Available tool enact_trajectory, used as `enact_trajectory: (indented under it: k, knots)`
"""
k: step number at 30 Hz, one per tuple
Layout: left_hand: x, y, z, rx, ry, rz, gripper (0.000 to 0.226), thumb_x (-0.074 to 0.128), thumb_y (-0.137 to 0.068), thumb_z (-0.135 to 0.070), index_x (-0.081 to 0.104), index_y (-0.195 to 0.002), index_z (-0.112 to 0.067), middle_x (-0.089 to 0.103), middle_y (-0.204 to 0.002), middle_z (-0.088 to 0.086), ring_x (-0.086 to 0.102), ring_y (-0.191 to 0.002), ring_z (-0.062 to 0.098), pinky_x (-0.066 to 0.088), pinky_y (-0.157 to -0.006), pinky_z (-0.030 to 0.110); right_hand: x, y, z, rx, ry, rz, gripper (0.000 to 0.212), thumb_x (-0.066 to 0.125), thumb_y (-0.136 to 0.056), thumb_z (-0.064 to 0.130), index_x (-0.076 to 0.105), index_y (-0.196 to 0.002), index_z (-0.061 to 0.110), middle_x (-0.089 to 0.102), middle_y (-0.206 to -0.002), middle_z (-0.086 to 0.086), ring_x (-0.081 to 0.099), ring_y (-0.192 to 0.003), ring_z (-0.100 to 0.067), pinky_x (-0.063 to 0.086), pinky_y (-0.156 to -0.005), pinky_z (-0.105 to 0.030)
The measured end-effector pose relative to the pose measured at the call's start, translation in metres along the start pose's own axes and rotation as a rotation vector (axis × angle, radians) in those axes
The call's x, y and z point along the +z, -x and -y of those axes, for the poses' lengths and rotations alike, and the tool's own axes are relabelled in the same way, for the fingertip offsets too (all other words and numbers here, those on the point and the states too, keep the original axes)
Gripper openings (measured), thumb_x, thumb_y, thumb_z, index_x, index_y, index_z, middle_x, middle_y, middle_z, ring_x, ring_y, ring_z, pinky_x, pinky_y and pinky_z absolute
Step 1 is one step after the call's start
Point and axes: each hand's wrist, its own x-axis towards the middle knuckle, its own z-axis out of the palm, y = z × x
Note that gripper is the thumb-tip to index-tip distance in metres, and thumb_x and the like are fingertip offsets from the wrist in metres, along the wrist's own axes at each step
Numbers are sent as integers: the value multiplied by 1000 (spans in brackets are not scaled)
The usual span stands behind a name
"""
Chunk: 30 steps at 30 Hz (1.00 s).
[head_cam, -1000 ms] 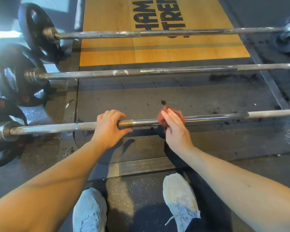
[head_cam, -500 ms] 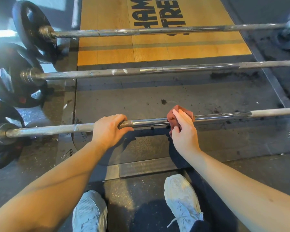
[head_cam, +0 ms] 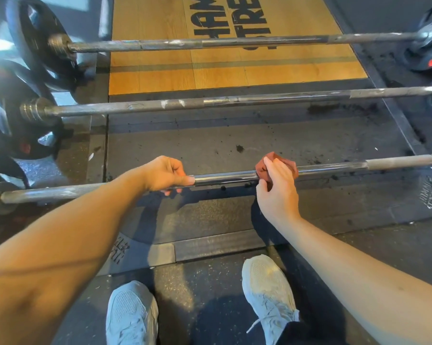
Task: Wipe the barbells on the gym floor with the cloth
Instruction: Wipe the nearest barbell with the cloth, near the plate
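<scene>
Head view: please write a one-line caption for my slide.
The right hand holds a reddish cloth around the nearest barbell while the left hand grips the bar.

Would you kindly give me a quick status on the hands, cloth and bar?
Left hand grips nearest barbell. Right hand holds red cloth around its shaft. Shaft right of cloth bare, nothing in the way.

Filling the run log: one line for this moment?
left hand grips near bar | right hand holds cloth on it | wiping
</scene>
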Motion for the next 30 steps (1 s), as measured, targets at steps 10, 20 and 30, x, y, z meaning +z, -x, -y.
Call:
enact_trajectory:
  k: [10,20,30]
  knots:
    - [43,13,24,273,-413,-674,27,81,-85,-40,73,-103,-22,71,-101,-1,63,-96,24,46,-91,43,79,15,70,-356,-61,258,50,57,-99,-2,54,-147,11,50,-153,-9,37,-148,-25,29,-120,-35]
    - [99,15,25,336,-436,-944,15,75,-91,-20,66,-101,-14,61,-106,4,47,-97,28,25,-81,36,-73,-37,-60,76,-36,-127,37,42,-110,16,56,-144,18,55,-140,8,51,-122,3,42,-110,-19]
    - [108,11,23,287,-374,-980,17,76,-90,-18,66,-102,-13,63,-109,5,48,-100,31,30,-84,42,3,-6,-7,-98,-36,-156,39,43,-101,13,62,-135,12,55,-142,-8,45,-137,-21,28,-120,-24]
